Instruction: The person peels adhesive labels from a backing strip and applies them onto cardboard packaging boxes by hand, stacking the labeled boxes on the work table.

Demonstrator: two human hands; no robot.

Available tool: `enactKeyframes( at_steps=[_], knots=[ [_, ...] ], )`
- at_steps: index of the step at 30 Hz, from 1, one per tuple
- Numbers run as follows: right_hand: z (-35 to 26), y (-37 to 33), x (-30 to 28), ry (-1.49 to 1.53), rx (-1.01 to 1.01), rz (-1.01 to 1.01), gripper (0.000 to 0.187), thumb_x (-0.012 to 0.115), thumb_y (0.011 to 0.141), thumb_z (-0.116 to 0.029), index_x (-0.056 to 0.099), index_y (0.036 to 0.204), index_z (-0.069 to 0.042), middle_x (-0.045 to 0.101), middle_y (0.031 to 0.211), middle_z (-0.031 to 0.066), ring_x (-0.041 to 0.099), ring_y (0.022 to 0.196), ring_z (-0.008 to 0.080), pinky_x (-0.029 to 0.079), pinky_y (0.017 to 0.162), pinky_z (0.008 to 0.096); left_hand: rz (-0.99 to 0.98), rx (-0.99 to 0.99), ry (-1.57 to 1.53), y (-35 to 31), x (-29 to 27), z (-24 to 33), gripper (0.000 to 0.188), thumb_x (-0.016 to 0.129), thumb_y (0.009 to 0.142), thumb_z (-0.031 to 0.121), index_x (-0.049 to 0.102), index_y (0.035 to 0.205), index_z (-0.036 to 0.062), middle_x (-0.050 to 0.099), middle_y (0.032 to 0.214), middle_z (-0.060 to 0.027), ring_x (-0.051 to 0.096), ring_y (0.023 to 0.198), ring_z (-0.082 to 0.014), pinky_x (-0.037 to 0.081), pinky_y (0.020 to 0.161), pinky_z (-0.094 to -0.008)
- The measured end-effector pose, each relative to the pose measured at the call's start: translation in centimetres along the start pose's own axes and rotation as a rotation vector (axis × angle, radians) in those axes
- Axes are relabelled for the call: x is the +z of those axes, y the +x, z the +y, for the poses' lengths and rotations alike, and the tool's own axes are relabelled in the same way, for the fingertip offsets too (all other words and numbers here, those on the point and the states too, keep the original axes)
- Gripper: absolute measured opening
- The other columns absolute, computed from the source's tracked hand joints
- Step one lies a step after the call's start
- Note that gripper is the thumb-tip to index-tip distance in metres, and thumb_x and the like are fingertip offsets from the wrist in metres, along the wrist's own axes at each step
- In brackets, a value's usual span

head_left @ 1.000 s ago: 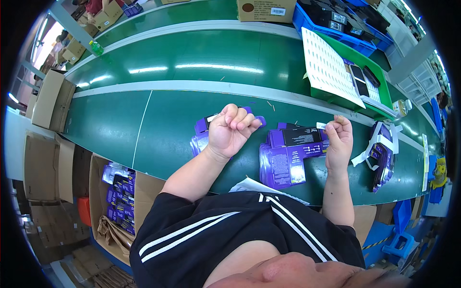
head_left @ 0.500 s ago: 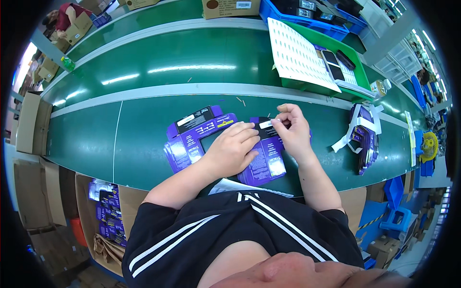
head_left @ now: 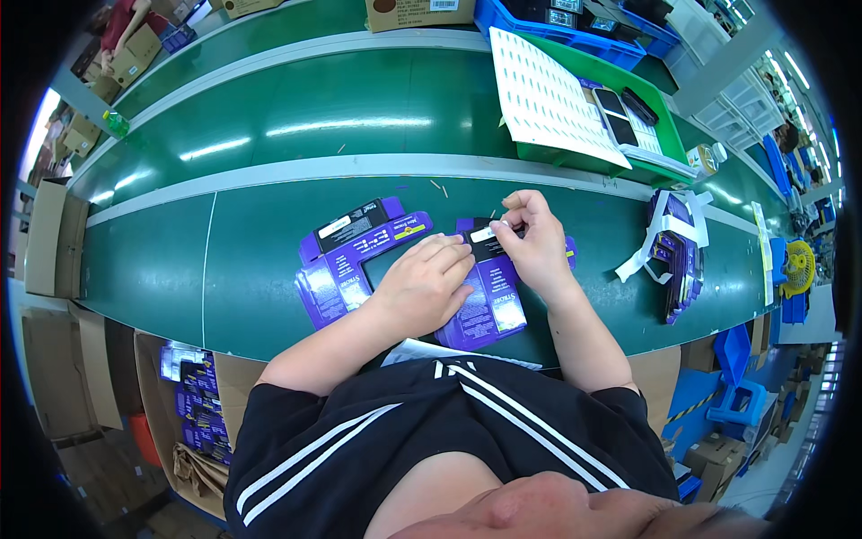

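Two flattened purple-and-black cartons lie side by side on the green bench: the left carton (head_left: 337,286) and the right carton (head_left: 489,314). My left hand (head_left: 424,283) rests palm down across their inner edges, fingers extended and close together. A white sticker (head_left: 484,234) sits on the black panel of the right carton. At the sticker's right end, my right hand (head_left: 539,251) has thumb and forefinger pinched together on it; its other fingers curl above. Whether that end is lifted off the carton cannot be made out.
A bundle of purple cartons (head_left: 680,256) bound in white strips lies at the right. Behind it stands a green bin (head_left: 669,135) with a white perforated sheet (head_left: 557,103) and phones (head_left: 616,117). Below left, an open box (head_left: 153,404) holds more purple cartons. White papers (head_left: 417,350) lie at the bench's front edge.
The whole view has shifted slightly, moving the scene a little left in the picture. My left hand stays on the cartons and my right fingers remain at the sticker, with barely any movement.
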State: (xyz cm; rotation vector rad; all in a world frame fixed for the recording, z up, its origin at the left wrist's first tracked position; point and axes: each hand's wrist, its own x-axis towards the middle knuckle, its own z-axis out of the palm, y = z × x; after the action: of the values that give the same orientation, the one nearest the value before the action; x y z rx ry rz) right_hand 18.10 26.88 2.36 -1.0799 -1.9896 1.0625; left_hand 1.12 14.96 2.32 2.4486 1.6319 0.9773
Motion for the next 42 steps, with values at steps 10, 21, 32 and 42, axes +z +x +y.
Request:
enactKeyframes(
  at_steps=[10, 21, 32, 42],
  knots=[
    [0.1, -0.1, 0.3, -0.040, -0.042, 0.028, 0.027, 0.068, 0.083, 0.000, 0.057, 0.108, -0.001, 0.061, 0.078, 0.0050, 0.058, 0.068, 0.0141, 0.049, 0.066, 0.0280, -0.070, 0.008, 0.088, 0.5, -0.1, 0.2, 0.029, 0.068, 0.082, 0.014, 0.063, 0.107, 0.0009, 0.061, 0.129, -0.0130, 0.058, 0.116, -0.0288, 0.044, 0.104, -0.0396],
    [1.7, -0.2, 0.4, 0.050, -0.063, 0.141, 0.025, 0.066, 0.082, 0.001, 0.057, 0.106, -0.002, 0.060, 0.079, 0.0067, 0.057, 0.067, 0.0152, 0.048, 0.062, 0.0297, -0.153, 0.078, 0.198, 1.8, 0.5, 0.5, 0.034, 0.066, 0.082, 0.015, 0.058, 0.113, 0.0020, 0.058, 0.132, -0.0143, 0.057, 0.107, -0.0304, 0.044, 0.098, -0.0389],
    [0.0, 0.1, -7.8, -0.548, -0.459, -0.332, 0.066, 0.079, 0.071, -0.008, 0.054, 0.132, -0.007, 0.062, 0.118, 0.0122, 0.057, 0.109, 0.0288, 0.044, 0.100, 0.0390, -0.206, 0.021, 0.068, 2.9, 1.2, 0.1, 0.039, 0.068, 0.084, 0.028, 0.058, 0.108, -0.0006, 0.050, 0.138, -0.0237, 0.055, 0.108, -0.0348, 0.045, 0.096, -0.0407],
    [-3.1, 1.9, -8.8, -0.546, -0.467, -0.565, 0.085, 0.085, 0.061, -0.015, 0.051, 0.138, -0.011, 0.059, 0.126, 0.0124, 0.052, 0.119, 0.0306, 0.040, 0.107, 0.0406, -0.059, 0.013, 0.050, 4.4, -1.4, 0.7, 0.051, 0.072, 0.083, 0.032, 0.057, 0.120, -0.0007, 0.041, 0.148, -0.0254, 0.045, 0.133, -0.0406, 0.041, 0.109, -0.0454]
  ],
)
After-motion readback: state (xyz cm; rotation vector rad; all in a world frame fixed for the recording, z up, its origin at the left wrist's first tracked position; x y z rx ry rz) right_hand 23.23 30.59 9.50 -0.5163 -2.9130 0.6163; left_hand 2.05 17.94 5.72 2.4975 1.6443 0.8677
